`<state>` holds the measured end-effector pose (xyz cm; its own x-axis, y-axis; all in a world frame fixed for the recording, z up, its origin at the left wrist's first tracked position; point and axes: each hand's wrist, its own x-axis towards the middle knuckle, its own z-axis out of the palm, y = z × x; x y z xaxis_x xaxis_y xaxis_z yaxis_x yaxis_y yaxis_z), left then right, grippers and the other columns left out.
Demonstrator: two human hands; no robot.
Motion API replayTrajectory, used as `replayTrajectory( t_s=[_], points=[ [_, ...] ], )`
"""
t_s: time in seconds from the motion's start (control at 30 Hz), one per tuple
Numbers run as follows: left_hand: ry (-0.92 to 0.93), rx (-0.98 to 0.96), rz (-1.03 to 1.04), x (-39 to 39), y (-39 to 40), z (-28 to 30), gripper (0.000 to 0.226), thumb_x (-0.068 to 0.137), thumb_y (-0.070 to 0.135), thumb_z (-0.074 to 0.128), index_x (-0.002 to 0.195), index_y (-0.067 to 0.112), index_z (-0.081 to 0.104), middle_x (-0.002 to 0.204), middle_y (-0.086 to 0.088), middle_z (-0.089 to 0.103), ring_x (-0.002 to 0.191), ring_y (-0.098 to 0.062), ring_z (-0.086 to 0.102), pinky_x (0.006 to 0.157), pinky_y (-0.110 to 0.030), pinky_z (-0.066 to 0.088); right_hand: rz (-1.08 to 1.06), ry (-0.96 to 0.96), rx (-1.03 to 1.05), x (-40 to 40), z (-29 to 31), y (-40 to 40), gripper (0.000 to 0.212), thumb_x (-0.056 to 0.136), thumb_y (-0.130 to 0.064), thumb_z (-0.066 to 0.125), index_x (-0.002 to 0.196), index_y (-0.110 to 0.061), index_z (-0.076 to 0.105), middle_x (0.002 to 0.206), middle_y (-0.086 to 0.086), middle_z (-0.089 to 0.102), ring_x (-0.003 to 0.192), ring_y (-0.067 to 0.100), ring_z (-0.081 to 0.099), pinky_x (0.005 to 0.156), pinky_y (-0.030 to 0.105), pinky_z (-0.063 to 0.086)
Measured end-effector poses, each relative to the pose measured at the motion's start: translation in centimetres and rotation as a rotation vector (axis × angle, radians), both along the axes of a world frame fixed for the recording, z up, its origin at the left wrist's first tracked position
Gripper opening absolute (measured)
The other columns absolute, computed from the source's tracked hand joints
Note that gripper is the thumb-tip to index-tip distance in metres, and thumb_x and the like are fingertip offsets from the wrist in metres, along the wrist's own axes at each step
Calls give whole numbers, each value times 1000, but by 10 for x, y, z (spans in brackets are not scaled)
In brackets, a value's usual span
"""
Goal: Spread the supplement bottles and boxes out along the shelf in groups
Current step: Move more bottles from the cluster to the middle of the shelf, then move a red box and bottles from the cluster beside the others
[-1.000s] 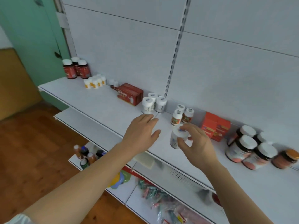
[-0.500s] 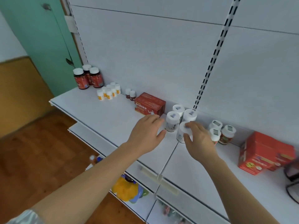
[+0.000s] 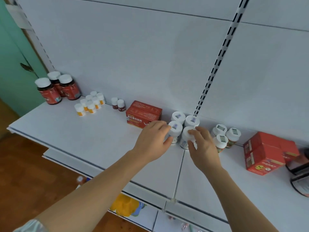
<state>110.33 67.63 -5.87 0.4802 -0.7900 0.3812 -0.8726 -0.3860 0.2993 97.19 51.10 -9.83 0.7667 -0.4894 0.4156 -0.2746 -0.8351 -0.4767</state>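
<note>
Several white supplement bottles stand clustered by the shelf's back wall. My right hand (image 3: pixel 201 146) grips the front right white bottle (image 3: pixel 184 139), which stands on the white shelf (image 3: pixel 100 136). My left hand (image 3: pixel 153 139) curls round the front left white bottle (image 3: pixel 175 131), fingers on its left side. Two more white bottles (image 3: pixel 192 121) stand right behind them. A red box (image 3: pixel 142 115) lies just left of this group.
Three dark red-label bottles (image 3: pixel 57 90) stand at the far left, then several small yellow-label bottles (image 3: pixel 89 104) and two small dark bottles (image 3: pixel 117 104). To the right are three white-capped bottles (image 3: pixel 224 136), stacked red boxes (image 3: pixel 265 152) and large jars (image 3: pixel 299 174) at the edge.
My right hand carried the white bottle left and back and set it in the white group. My left hand moved onto the neighbouring bottle. The view shifted left and closer.
</note>
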Motion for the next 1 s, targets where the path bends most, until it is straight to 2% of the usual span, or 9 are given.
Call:
replayTrajectory(
  t_s=[0.2, 0.37, 0.5, 0.57, 0.73, 0.9, 1.0],
  points=[
    [-1, 4, -50, 15, -2, -4, 32, 89, 29, 60, 111, 7, 66, 114, -6, 64, 109, -27, 57, 94, -37, 48, -56, 22, -25, 5, 1, 8, 43, 80, 1, 68, 120, -12, 59, 132, 16, 52, 108, 42, 58, 86, 50, 52],
    [-20, -10, -77, 18, -5, -1, 31, 87, 27, 64, 111, 7, 67, 112, -7, 65, 107, -28, 58, 92, -37, 48, -61, 84, -48, 1, 7, 12, 50, 80, -3, 67, 126, -16, 54, 134, 15, 49, 109, 41, 56, 85, 48, 52],
    [-42, -75, -84, 17, -12, 5, 30, 87, 30, 54, 104, 8, 67, 103, -6, 65, 100, -28, 59, 88, -42, 50, -97, 109, -90, -13, 17, 23, 55, 81, -5, 67, 133, -15, 52, 139, 16, 46, 119, 39, 51, 82, 46, 54],
    [-44, -99, -104, 12, -20, 6, 31, 89, 31, 52, 105, 9, 66, 106, -4, 64, 102, -28, 58, 88, -44, 48, -128, 129, -145, -26, 21, 28, 51, 81, -6, 67, 130, -10, 56, 137, 19, 48, 121, 42, 49, 86, 50, 53],
    [-81, -135, -202, -24, -45, 11, 33, 90, 31, 52, 112, 10, 65, 120, -7, 61, 117, -31, 54, 98, -46, 44, -212, 184, -246, -74, 31, 31, 42, 85, -12, 65, 125, -4, 58, 142, 22, 46, 135, 43, 39, 101, 54, 46],
    [-98, -168, -327, -84, -75, 24, 35, 89, 31, 51, 110, 6, 65, 118, -12, 62, 118, -34, 54, 101, -49, 43, -402, 269, -249, -141, 42, 29, 53, 86, -23, 67, 134, -6, 53, 148, 21, 43, 141, 40, 34, 107, 54, 41],
    [-117, -143, -385, -133, -96, 34, 40, 91, 33, 48, 116, 7, 64, 126, -12, 61, 125, -35, 51, 105, -51, 41, -502, 304, -251, -192, 46, 21, 59, 87, -30, 66, 138, -5, 49, 148, 20, 43, 140, 40, 35, 110, 53, 39]
  ],
)
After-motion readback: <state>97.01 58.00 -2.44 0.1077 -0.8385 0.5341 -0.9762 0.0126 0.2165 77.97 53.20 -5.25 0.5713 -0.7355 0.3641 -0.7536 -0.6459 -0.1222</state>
